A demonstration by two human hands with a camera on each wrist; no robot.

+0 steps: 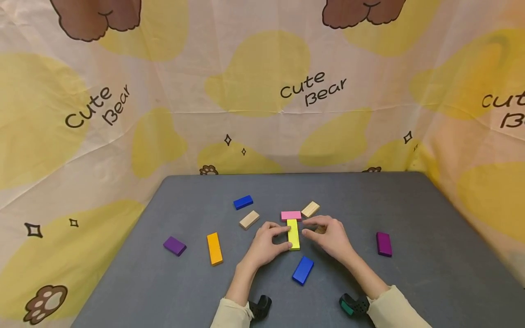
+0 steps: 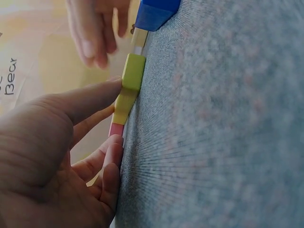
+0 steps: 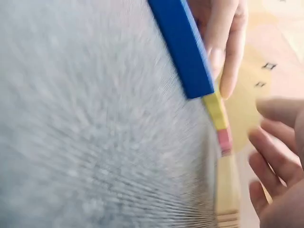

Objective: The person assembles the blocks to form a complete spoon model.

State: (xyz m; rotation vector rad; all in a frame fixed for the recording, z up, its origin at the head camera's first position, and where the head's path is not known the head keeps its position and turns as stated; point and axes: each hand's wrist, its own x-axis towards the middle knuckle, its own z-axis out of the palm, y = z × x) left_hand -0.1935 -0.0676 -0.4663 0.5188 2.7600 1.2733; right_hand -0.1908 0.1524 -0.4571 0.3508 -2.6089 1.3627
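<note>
A yellow block (image 1: 293, 237) lies lengthwise on the grey table, its far end meeting a pink block (image 1: 290, 215) set crosswise, so the two form a T. My left hand (image 1: 266, 243) rests at the yellow block's left side, with the thumb and index fingertips touching it. To the right of the block, my right hand (image 1: 331, 237) hovers with thumb and forefinger apart and nothing between them. Under that hand a wooden block (image 1: 321, 229) is partly hidden. Nearer to me, between the wrists, lies a blue block (image 1: 303, 270).
Around the hands lie an orange block (image 1: 214, 248), a purple block (image 1: 175, 246), a magenta block (image 1: 384, 244), a second blue block (image 1: 243, 202) and two plain wooden blocks, one left (image 1: 249, 220) and one right (image 1: 310, 209). Behind the table (image 1: 135, 291) hangs a printed cloth (image 1: 262, 91).
</note>
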